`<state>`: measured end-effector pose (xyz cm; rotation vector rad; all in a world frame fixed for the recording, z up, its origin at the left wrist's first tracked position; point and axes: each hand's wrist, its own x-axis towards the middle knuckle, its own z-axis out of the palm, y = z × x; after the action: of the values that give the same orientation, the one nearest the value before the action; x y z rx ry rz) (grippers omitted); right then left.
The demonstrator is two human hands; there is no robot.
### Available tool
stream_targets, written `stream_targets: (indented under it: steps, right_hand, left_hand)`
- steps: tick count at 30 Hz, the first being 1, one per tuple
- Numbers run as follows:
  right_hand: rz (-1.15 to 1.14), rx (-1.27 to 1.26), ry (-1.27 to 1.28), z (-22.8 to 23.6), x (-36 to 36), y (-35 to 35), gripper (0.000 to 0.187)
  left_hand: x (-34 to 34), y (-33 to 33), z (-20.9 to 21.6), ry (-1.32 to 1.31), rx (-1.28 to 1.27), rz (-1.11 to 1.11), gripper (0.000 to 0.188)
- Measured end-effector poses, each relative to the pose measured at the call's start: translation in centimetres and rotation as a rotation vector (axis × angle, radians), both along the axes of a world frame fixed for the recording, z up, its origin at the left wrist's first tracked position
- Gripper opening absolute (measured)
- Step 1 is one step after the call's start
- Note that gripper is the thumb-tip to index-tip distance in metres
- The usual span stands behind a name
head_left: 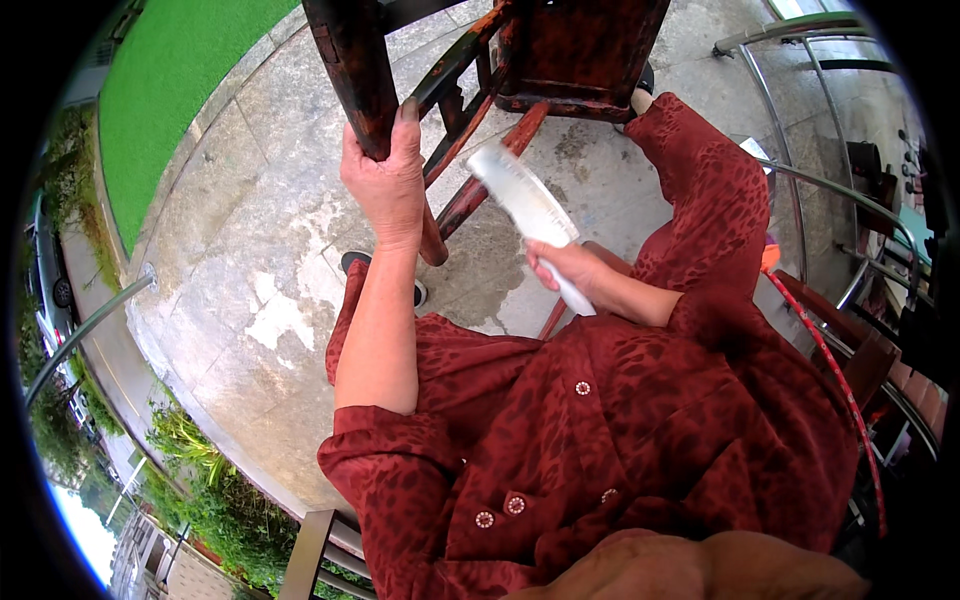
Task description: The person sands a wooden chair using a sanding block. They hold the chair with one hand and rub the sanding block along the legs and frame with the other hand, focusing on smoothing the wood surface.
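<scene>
My left hand [388, 185] is wrapped round the end of a thick, dark red-brown post of a wooden chair [352, 75], its thumb lying along the wood. The chair is tipped, with its seat panel [578, 55] farther off and worn legs and rails slanting toward me. In my right hand [568, 264] is the handle of a white brush [525, 195], its long curved head pointing up and left. That head is slightly blurred and lies close to a chair leg; whether they touch I cannot tell.
Stained grey paving [240, 250] lies under the chair, with green turf [190, 80] beyond it on the left. Metal tube railings [800, 180] stand at the right, beside a red cord [825, 350]. A slatted seat [318, 555] shows at the bottom, near some bushes.
</scene>
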<state>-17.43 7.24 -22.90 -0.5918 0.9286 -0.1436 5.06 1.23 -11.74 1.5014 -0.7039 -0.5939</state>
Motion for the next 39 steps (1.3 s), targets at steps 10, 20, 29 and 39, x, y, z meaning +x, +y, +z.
stream_targets:
  steps: [10,20,29,39]
  right_hand:
    - [0.018,0.114,-0.002,2.1,0.7,0.1,0.024]
    - [0.179,0.014,-0.09,0.5,0.5,2.3,0.027]
    - [0.118,0.097,-0.133,0.5,1.4,3.2,0.032]
    - [0.054,0.283,0.151,3.2,2.2,-3.2,0.019]
  left_hand:
    - [0.1,0.5,-0.5,-0.036,0.021,0.005,0.025]
    - [0.3,-0.2,-0.8,-0.112,-0.035,-0.019,0.028]
    - [0.4,-0.6,-0.3,-0.061,-0.029,-0.003,0.028]
    - [0.2,1.8,-1.8,-0.05,0.039,0.024,0.028]
